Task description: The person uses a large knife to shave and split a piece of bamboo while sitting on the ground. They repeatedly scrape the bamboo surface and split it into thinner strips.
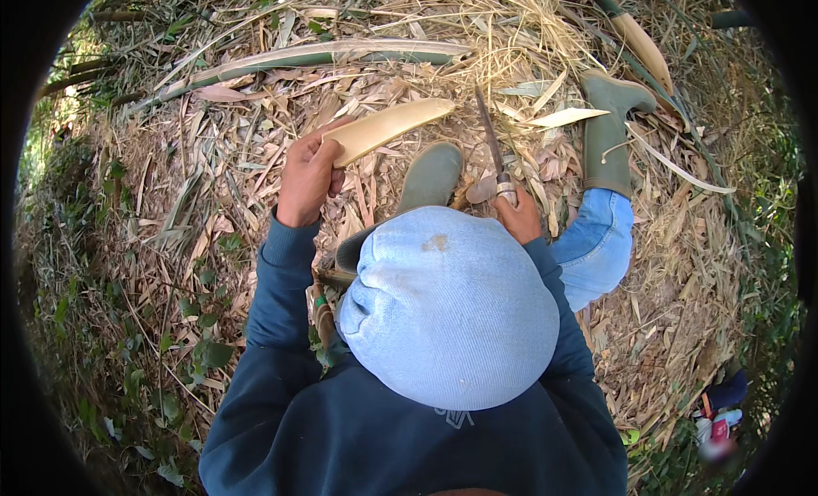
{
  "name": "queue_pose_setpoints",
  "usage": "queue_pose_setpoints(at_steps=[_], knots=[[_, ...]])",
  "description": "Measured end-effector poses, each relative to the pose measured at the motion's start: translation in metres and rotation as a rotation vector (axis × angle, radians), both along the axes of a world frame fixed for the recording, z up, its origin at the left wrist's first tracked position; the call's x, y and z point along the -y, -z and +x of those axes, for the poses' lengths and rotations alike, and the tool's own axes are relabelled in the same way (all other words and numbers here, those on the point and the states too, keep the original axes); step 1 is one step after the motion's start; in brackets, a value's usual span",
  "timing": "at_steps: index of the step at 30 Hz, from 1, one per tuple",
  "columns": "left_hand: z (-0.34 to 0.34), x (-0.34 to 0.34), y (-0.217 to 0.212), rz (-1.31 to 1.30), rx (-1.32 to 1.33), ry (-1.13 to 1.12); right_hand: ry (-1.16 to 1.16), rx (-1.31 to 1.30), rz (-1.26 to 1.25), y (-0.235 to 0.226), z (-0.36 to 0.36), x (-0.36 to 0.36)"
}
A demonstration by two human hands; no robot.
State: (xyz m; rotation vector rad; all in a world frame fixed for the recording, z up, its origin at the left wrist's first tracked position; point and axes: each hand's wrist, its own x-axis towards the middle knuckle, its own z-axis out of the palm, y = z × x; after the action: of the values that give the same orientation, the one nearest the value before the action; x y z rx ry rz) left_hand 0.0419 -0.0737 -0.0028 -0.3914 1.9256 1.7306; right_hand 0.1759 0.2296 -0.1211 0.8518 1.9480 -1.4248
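One bamboo strip [388, 131] our left hand [312, 172] pinches; our right hand [521, 215] grips a knife [492, 140] that, held loosely, might slip.

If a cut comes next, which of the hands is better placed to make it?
Probably the right hand: it grips the knife, while the left hand is occupied holding the pale bamboo piece.

brown ground [652, 347] littered with dry leaves [220, 94]; pale straw [545, 27] toward top; long split bamboo [324, 54] left of it
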Motion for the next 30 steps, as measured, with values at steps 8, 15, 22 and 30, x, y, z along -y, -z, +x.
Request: queue_pose_setpoints(at_steps=[8, 15, 22, 30], knots=[[0.004, -0.022, -0.007, -0.038, -0.038, 0.16, -0.029, -0.543, 0.123, -0.059, 0.017, 0.047], [0.012, -0.033, -0.008, -0.069, 0.013, 0.185, -0.368, -0.545, 0.193, -0.064, -0.026, 0.058], [0.024, -0.048, -0.008, -0.114, -0.005, 0.131, -0.305, -0.368, 0.251, 0.0, -0.027, 0.027], [0.023, -0.055, -0.003, -0.142, 0.042, 0.042, -0.319, -0.393, 0.212, -0.006, -0.029, 0.033]])
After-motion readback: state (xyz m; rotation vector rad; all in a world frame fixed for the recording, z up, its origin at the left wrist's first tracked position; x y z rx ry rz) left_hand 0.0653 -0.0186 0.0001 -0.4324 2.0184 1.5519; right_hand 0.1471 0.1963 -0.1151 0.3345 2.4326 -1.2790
